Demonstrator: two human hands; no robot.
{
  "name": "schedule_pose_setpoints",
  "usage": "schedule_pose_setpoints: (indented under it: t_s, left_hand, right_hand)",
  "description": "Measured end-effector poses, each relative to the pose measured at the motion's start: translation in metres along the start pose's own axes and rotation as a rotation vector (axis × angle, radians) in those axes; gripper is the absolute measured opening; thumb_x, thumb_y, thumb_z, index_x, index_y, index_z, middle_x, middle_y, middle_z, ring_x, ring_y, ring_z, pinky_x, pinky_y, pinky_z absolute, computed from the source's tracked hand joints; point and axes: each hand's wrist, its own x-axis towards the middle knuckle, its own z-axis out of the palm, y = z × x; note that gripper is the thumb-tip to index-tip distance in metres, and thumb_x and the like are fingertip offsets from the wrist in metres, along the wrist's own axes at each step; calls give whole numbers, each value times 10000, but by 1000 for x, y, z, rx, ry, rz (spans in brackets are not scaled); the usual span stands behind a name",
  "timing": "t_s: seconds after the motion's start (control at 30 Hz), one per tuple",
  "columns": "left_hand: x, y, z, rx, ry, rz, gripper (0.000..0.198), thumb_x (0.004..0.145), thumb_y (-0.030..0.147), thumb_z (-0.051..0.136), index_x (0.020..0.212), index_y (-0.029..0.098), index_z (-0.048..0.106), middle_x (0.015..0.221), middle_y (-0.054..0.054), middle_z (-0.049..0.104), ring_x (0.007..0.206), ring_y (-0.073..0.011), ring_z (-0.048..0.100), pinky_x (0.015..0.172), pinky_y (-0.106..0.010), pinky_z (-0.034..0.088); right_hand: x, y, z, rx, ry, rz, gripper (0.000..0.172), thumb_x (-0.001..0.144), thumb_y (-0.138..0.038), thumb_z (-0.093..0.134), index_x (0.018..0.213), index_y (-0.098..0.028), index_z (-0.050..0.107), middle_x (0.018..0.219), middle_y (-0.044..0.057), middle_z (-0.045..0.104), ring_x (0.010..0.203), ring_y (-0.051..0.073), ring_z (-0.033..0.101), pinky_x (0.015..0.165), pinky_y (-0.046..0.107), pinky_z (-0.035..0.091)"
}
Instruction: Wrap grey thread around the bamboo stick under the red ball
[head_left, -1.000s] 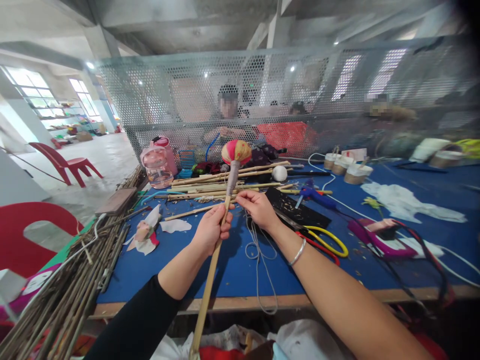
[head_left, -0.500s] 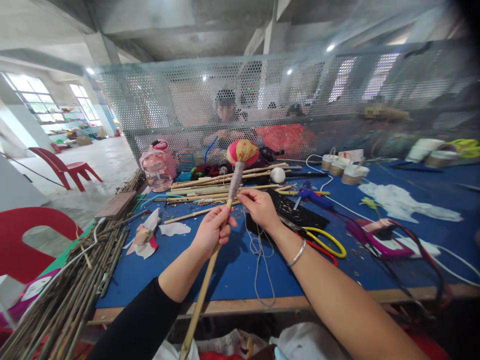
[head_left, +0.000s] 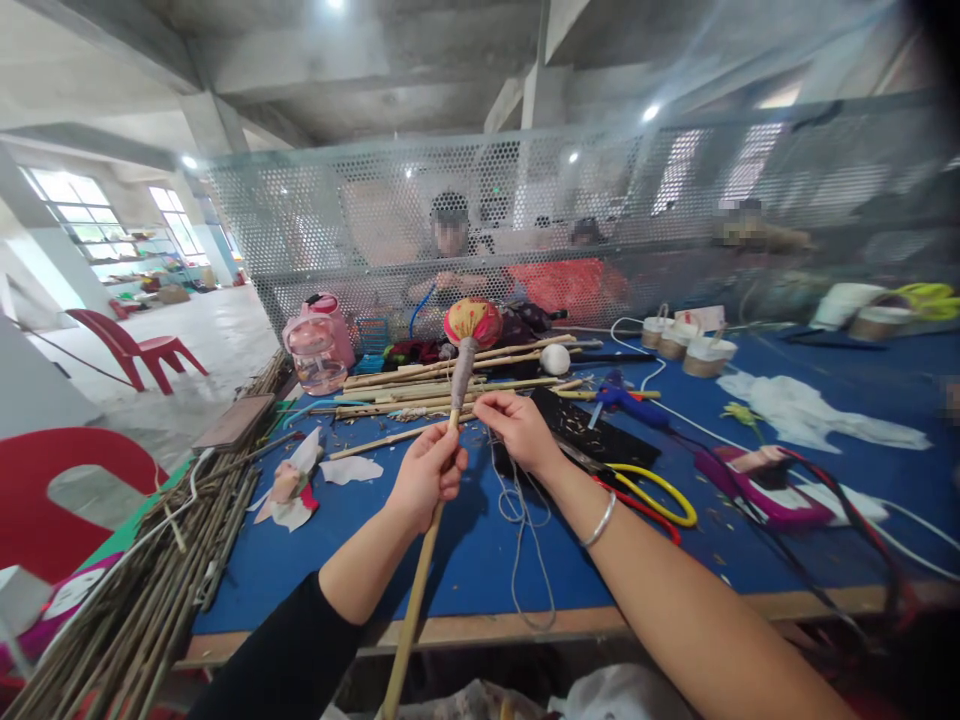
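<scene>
My left hand is closed round a long bamboo stick that points up and away from me. The stick ends in a round cloth head, red and yellow, with grey wrapping below it. My right hand pinches a thin grey cord just beside the stick, at the bottom of the wrapping. The cord hangs in loops down over the blue table. A silver bangle sits on my right wrist.
Bamboo sticks lie behind my hands, and a bundle of thin canes at the left edge. Yellow-and-red scissors, a blue glue gun, a pink jug, small baskets, white cloth. People sit behind a mesh screen.
The stick's head has swung slightly left and its cloth ball has turned. Both hands stay at the bottom of the wrapping; the view has tilted up a little.
</scene>
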Motion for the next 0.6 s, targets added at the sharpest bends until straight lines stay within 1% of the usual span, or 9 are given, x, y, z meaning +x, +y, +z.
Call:
schedule_pose_setpoints:
  t_s: [0.13, 0.27, 0.37, 0.47, 0.53, 0.6]
  left_hand:
    - [-1, -1, 2, 29, -6, 4, 362, 712, 460, 643, 891, 196, 470, 548, 66, 489, 331, 5, 222, 323, -104, 168]
    - [-2, -1, 4, 38, -2, 11, 358, 715, 456, 640, 886, 206, 451, 532, 75, 477, 327, 0, 234, 320, -107, 170]
    - [-3, -1, 3, 17, 24, 30, 350, 723, 454, 631, 888, 212, 440, 528, 76, 476, 326, -4, 234, 318, -109, 177]
    - [-3, -1, 2, -5, 46, 41, 343, 724, 445, 635, 879, 211, 437, 526, 78, 473, 325, -2, 232, 316, -106, 171]
    - [-3, -1, 2, -4, 42, 38, 350, 710, 429, 657, 870, 210, 436, 524, 82, 471, 324, 0, 237, 316, -103, 169]
    - [-3, -1, 2, 6, 32, 37, 366, 687, 406, 687, 868, 210, 437, 521, 86, 473, 323, 1, 246, 317, -102, 172]
  right_hand:
    - [2, -3, 0, 77, 39, 24, 264, 721, -433, 631, 702, -170, 615, 530, -23, 472, 525, 114, 431, 496, 246, 344]
    - [4, 3, 1, 52, 81, 23, 257, 720, -429, 631, 720, -172, 623, 522, -24, 463, 529, 117, 434, 492, 245, 339]
    - [2, 7, 7, 47, 31, 44, 256, 717, -422, 633, 715, -166, 626, 533, -21, 480, 539, 118, 442, 494, 244, 341]
    - [-2, 8, 13, 95, -42, 92, 269, 710, -428, 636, 714, -159, 636, 538, -17, 497, 538, 117, 451, 489, 241, 340]
    - [-4, 9, 16, 128, -78, 121, 278, 705, -430, 640, 720, -152, 648, 543, -15, 511, 537, 115, 456, 491, 239, 344]
    - [-4, 10, 15, 140, -84, 131, 280, 698, -425, 647, 721, -147, 656, 555, -13, 529, 540, 113, 462, 503, 239, 353]
